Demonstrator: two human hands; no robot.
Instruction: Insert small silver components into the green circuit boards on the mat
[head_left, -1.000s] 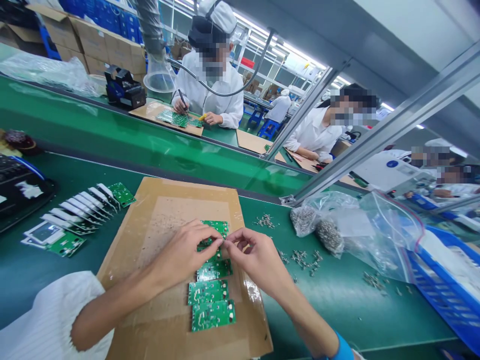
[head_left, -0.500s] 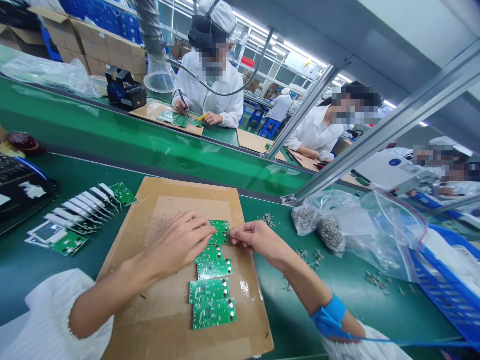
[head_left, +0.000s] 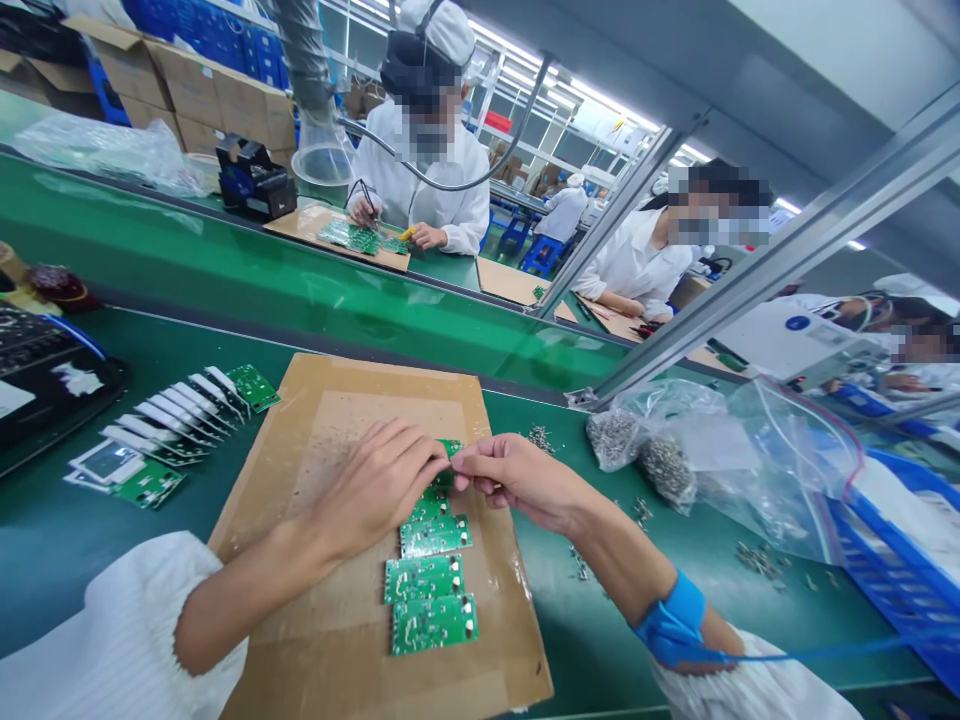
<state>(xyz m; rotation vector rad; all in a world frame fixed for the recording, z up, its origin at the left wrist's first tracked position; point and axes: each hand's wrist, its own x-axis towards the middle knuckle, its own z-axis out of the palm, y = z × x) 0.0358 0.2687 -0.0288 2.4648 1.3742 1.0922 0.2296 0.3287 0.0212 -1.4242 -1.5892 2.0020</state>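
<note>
My left hand (head_left: 394,470) is over the top green circuit board (head_left: 452,447) and covers much of it, its fingers curled together. My right hand (head_left: 517,475) pinches thumb and forefinger at that board's right part, fingertips meeting those of my left hand. Whatever small thing lies between the fingers is hidden. Below, several more circuit boards (head_left: 433,625) lie in a column on a cardboard sheet (head_left: 322,620). A blue wrist strap (head_left: 675,615) circles my right forearm, its cord running off to the right.
Small metal parts (head_left: 540,438) lie scattered right of the cardboard, near plastic bags of parts (head_left: 664,470) and a blue basket (head_left: 900,570). At left stand boards with white-framed displays (head_left: 150,480). A metal post (head_left: 637,360) rises behind; co-workers sit across the green barrier (head_left: 300,290).
My left hand has moved right, and its fingertips now meet those of my right hand over the top board. My right hand has shifted slightly left, onto that board.
</note>
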